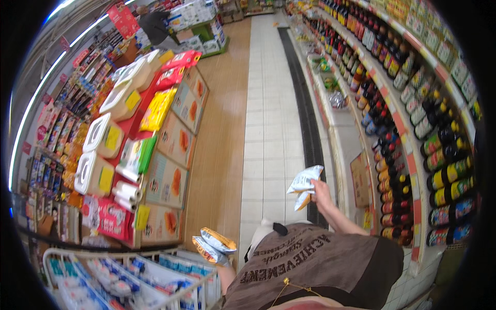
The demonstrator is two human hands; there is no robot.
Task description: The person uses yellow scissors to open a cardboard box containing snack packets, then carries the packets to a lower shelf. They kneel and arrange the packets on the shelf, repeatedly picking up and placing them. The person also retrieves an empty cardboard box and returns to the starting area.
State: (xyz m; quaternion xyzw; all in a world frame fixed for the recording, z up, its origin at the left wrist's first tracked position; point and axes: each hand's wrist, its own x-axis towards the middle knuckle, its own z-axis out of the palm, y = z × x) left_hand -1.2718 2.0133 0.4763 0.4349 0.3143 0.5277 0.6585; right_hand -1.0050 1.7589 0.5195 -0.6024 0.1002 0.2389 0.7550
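Observation:
My right hand (321, 192) is shut on silver-blue and orange snack-type packets (304, 180), held out over the white tiles beside the right-hand shelves. Lower down and to the left, my left hand (224, 265) is shut on more orange and silver packets (218, 241), just beside the white metal rail of a bin. The packets hide most of the left fingers. Between the two hands is the front of my brown printed shirt (286, 255).
On the right, long shelves (399, 112) hold bottled goods. To the left stand a display of cartons and tubs (166, 186) and a white-railed bin (116, 254) of packaged goods. Another person (153, 29) is at the far left. A tiled aisle (263, 116) runs ahead.

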